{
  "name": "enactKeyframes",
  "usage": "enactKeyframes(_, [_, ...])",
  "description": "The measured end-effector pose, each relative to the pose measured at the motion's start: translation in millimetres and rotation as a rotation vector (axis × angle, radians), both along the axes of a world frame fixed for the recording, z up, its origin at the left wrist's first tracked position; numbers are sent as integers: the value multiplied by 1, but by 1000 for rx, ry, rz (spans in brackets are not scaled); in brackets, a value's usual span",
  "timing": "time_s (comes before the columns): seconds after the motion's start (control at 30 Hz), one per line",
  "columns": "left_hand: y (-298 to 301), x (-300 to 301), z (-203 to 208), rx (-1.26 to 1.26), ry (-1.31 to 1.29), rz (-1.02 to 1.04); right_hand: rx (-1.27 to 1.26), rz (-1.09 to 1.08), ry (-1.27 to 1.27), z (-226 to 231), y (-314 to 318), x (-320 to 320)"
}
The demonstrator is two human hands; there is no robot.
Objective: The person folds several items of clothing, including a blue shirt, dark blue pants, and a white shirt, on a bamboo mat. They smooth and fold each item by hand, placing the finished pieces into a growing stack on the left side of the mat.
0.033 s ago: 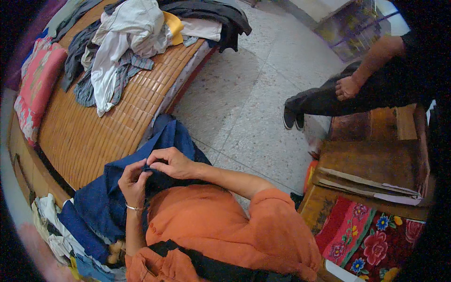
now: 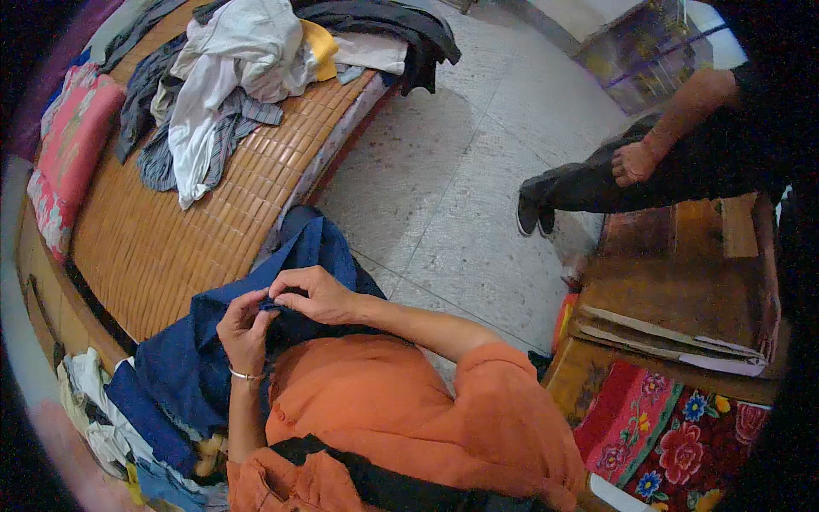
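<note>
Dark blue cloth (image 2: pixel 183 363), likely a garment, drapes across my lap and against the bed's near edge. My left hand (image 2: pixel 244 331), with a bracelet at its wrist, pinches a small bit of it between thumb and fingers. Close beside it, fingertips nearly touching, my right hand (image 2: pixel 312 295) is curled and pinches the same bit of cloth. The exact part of the cloth in the fingers is mostly hidden behind them.
A bamboo mat (image 2: pixel 162 256) covers the bed, with a heap of clothes (image 2: pixel 230 77) and a pink pillow (image 2: pixel 81 145). More folded clothes (image 2: pixel 107 427) lie at lower left. At right are a wooden bench (image 2: pixel 682 290), a flowered cloth (image 2: pixel 682 448) and another person's hand (image 2: pixel 633 163).
</note>
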State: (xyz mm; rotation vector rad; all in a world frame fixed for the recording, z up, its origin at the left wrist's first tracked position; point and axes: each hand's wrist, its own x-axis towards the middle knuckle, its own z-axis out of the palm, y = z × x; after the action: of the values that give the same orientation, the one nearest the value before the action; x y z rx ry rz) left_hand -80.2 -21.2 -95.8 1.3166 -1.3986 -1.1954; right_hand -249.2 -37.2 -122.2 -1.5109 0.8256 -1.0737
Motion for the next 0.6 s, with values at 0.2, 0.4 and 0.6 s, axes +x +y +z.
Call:
enactKeyframes(0.2, [-2, 4, 0, -41, -190, -52, -103, -34, 62, 5, 2, 0])
enactKeyframes(0.4, [-5, 9, 0, -185, -368, -75, -264, -151, 80, 4, -1, 8])
enactKeyframes(0.6, [-5, 7, 4, -393, -321, -164, -331, 41, 344, 40, -2, 5])
